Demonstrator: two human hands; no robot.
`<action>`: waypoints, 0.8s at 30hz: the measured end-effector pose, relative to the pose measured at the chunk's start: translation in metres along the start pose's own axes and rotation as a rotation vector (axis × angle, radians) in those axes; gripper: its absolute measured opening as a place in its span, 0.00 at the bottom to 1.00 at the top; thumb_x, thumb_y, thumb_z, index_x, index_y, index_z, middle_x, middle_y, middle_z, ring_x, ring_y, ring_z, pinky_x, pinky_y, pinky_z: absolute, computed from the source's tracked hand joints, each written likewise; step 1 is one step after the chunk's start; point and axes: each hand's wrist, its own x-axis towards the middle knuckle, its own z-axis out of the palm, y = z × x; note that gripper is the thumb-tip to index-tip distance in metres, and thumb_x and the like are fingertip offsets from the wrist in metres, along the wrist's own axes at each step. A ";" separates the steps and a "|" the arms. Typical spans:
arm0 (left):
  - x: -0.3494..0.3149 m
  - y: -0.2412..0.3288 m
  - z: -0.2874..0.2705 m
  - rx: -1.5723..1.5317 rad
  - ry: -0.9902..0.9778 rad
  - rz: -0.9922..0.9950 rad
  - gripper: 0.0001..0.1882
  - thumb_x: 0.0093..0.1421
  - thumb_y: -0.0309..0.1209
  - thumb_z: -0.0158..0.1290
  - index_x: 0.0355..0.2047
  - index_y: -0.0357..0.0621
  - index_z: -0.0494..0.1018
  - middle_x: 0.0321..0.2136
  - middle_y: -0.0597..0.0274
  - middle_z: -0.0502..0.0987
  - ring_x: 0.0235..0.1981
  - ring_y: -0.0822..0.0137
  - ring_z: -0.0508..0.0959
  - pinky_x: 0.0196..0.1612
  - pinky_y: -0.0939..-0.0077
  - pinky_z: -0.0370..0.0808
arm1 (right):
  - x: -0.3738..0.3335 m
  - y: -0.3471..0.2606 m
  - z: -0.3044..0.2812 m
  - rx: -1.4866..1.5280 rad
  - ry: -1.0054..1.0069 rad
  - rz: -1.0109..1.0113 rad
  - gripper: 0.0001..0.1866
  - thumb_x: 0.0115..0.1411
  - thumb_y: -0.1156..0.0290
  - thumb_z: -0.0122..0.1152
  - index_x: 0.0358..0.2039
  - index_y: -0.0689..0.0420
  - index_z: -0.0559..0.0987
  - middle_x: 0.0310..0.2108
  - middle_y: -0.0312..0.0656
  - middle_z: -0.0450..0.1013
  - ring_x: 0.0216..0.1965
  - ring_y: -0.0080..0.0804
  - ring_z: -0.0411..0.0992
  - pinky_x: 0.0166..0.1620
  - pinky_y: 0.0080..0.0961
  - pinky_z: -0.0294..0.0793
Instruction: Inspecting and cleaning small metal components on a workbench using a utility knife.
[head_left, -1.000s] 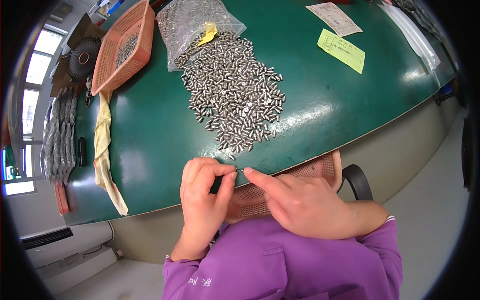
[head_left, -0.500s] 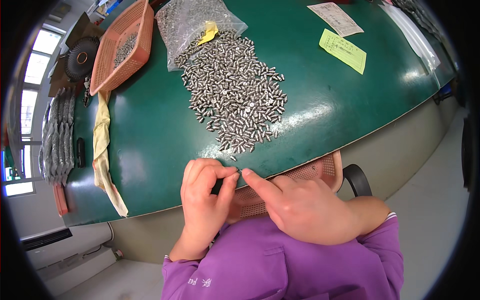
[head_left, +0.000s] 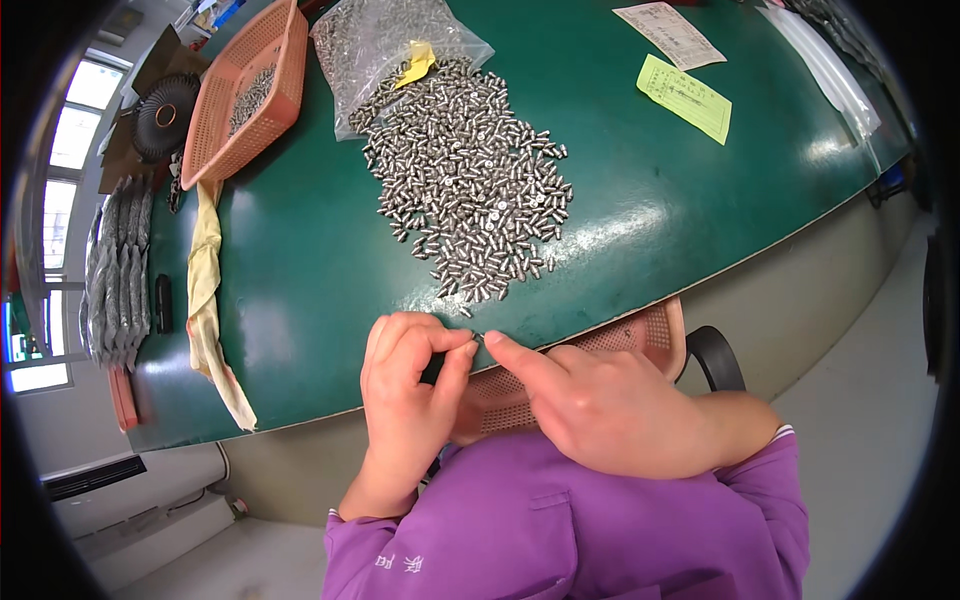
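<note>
Near the front edge of the green table, my left hand (head_left: pixel 408 385) pinches a small metal part (head_left: pixel 478 337) between thumb and forefinger. The forefinger of my right hand (head_left: pixel 610 410) reaches to the part's other end, its remaining fingers curled in below. My right thumb is hidden, and I cannot tell what else that hand holds. Something dark (head_left: pixel 433 370) shows in the gap of my left hand. One loose metal piece (head_left: pixel 465 311) lies just beyond my fingertips. Behind it spreads a big heap of small silvery pointed metal pieces (head_left: pixel 465 175).
A clear plastic bag (head_left: pixel 375 45) of pieces adjoins the heap. An orange basket (head_left: pixel 240 148) stands far left, above a yellowish cloth strip (head_left: pixel 205 290). Paper slips (head_left: pixel 690 98) lie far right. Another basket (head_left: pixel 660 335) sits below the table edge, near a black chair part (head_left: pixel 715 360).
My right hand has shifted very slightly at the small metal part. My left hand keeps its pinch, and the heap looks the same.
</note>
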 end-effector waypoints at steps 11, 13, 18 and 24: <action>0.001 0.002 -0.019 -0.132 -0.184 -0.001 0.09 0.49 0.22 0.66 0.32 0.42 0.80 0.32 0.61 0.76 0.36 0.57 0.76 0.40 0.66 0.73 | -0.007 0.006 0.004 0.067 0.145 0.037 0.30 0.57 0.77 0.60 0.62 0.55 0.73 0.30 0.43 0.77 0.24 0.36 0.77 0.27 0.31 0.77; 0.006 -0.002 -0.011 0.006 -0.053 0.066 0.09 0.50 0.20 0.64 0.33 0.42 0.80 0.32 0.61 0.76 0.35 0.57 0.75 0.38 0.65 0.73 | -0.008 0.006 0.005 0.045 0.108 0.042 0.28 0.59 0.74 0.59 0.61 0.60 0.71 0.30 0.48 0.77 0.25 0.45 0.78 0.28 0.37 0.80; 0.018 -0.008 0.001 0.120 -0.003 0.178 0.10 0.50 0.19 0.63 0.33 0.43 0.78 0.31 0.61 0.74 0.33 0.58 0.74 0.35 0.65 0.71 | -0.006 0.005 0.007 0.002 0.127 0.033 0.29 0.59 0.73 0.59 0.62 0.60 0.71 0.28 0.46 0.76 0.23 0.43 0.78 0.27 0.35 0.79; 0.015 -0.002 0.000 0.059 -0.051 0.102 0.09 0.48 0.20 0.63 0.27 0.42 0.74 0.29 0.61 0.73 0.32 0.58 0.73 0.34 0.65 0.70 | -0.006 0.006 0.011 -0.048 0.127 0.018 0.30 0.59 0.71 0.60 0.63 0.60 0.70 0.26 0.43 0.74 0.21 0.39 0.77 0.25 0.32 0.78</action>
